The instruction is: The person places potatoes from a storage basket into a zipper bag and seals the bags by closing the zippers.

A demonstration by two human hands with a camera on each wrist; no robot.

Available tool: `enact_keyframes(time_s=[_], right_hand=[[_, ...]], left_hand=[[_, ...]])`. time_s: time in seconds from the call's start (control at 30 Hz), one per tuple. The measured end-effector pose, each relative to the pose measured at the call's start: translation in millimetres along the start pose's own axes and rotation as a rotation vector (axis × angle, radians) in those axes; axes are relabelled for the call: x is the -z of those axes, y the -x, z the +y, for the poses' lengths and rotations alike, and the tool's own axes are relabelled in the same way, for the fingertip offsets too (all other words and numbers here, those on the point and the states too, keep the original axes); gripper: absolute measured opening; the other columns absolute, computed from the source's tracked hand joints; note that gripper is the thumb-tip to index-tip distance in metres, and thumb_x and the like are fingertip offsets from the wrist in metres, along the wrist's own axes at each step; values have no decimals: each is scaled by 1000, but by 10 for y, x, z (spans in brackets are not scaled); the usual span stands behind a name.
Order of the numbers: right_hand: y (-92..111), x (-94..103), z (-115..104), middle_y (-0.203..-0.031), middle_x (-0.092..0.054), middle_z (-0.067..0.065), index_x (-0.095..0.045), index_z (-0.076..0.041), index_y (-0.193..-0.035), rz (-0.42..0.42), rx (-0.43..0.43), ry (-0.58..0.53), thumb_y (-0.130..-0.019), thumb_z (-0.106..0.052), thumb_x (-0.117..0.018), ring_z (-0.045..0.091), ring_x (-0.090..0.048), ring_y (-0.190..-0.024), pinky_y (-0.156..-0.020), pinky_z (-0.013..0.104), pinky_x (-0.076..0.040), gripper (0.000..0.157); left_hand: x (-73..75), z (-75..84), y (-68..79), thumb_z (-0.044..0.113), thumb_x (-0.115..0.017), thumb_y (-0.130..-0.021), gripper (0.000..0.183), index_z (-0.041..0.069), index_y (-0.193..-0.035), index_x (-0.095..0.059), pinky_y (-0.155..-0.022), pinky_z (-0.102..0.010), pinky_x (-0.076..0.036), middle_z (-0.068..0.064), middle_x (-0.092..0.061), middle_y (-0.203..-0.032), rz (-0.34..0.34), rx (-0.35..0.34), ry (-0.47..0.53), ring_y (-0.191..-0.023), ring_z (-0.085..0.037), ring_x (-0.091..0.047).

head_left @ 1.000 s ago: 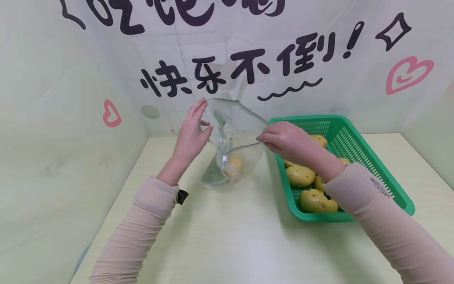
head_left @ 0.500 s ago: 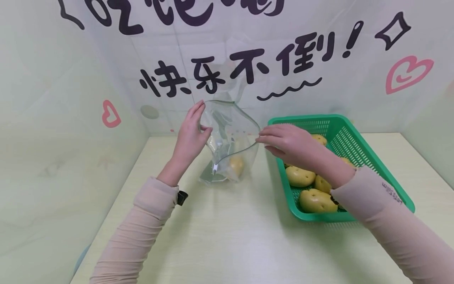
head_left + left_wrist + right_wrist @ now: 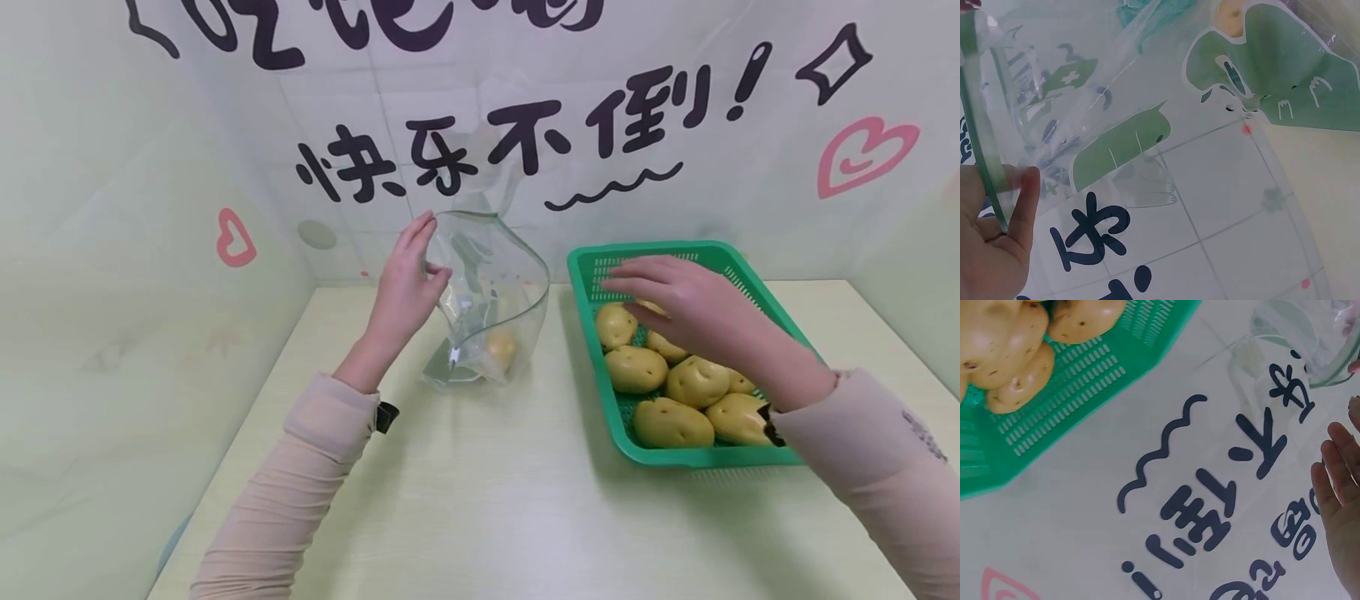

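Right hand (image 3: pixel 686 302) has moved off the bag's rim since the earlier head frames, now over the basket; left hand (image 3: pixel 408 287) and bag barely changed. Clock directions as in the head view.

Left hand at 9 o'clock of the large clear plastic zip bag (image 3: pixel 528 321) with a green-edged mouth, pinching the rim between thumb and fingers; the left wrist view shows the green strip running between them. Bag mouth gapes wide. Small white zip slider (image 3: pixel 454 356) at the bag's 7 o'clock. One yellow oval potato (image 3: pixel 501 348) inside, low, about 5 o'clock, seen through the plastic.

Right hand holds nothing, fingers loosely extended, well apart from the bag, above the far part of the basket, around 11 to 12 o'clock of it.

Green rectangular plastic basket (image 3: pixel 712 457) with slotted walls sits at 3 to 4 o'clock of the bag, holding several smooth yellow potatoes (image 3: pixel 697 381); some partly hidden by the right hand.

Pale wood-look table (image 3: pixel 480 500) underneath. White backdrop (image 3: pixel 525 62) at 12 o'clock, with black lettering; pink heart outline (image 3: pixel 866 158) at 1 to 2 o'clock of the basket. Pale beige sleeves (image 3: pixel 258 508) on both arms.
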State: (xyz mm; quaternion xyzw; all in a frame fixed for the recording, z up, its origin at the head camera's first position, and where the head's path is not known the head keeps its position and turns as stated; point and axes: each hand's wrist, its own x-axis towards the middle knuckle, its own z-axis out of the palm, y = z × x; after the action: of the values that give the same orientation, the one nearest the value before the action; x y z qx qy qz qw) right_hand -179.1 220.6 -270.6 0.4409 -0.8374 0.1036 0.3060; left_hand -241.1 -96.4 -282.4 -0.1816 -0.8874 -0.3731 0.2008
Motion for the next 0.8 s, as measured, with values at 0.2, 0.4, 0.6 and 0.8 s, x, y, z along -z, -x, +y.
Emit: enact_keyframes(time_s=[0.2,0.4,0.6,0.8], right_hand=[[254,8,88,-109,-70,15,-68,-3,-111,-19,-51,-18,-98,-40,-38,33,-64,-102,-83,47,-55,49],[502,-31,164,-110,-69,15,-66,-4,-114,-35,-80,11,-97,-49,-27,34,-64,-99,-77,46,-55,63],[714,-49,209,-110,-68,16,-64,-3,-117,-125,-156,40,-87,-23,-68,34,-64,-98,-75,48,-57,36],[861,-75,233,-111,-67,17,-64,-3,-117,-188,-185,47,-58,4,-84,36,-63,-99,-75,49,-57,63]], left_hand=[[-10,-13,2,-7,-62,-83,64,-6,-142,-37,-86,-32,-57,-14,-33,-154,-1,-3,-5,-90,-29,-68],[0,-27,9,-7,-62,-83,64,-6,-143,-37,-86,-31,-57,-13,-32,-155,-8,9,-6,-90,-27,-68],[-4,-43,16,-7,-62,-83,64,-7,-142,-37,-85,-32,-58,-14,-33,-154,-7,6,-14,-89,-28,-68],[4,-41,28,-6,-62,-84,65,-7,-143,-36,-87,-32,-57,-13,-32,-155,-16,18,-23,-91,-28,-68]])
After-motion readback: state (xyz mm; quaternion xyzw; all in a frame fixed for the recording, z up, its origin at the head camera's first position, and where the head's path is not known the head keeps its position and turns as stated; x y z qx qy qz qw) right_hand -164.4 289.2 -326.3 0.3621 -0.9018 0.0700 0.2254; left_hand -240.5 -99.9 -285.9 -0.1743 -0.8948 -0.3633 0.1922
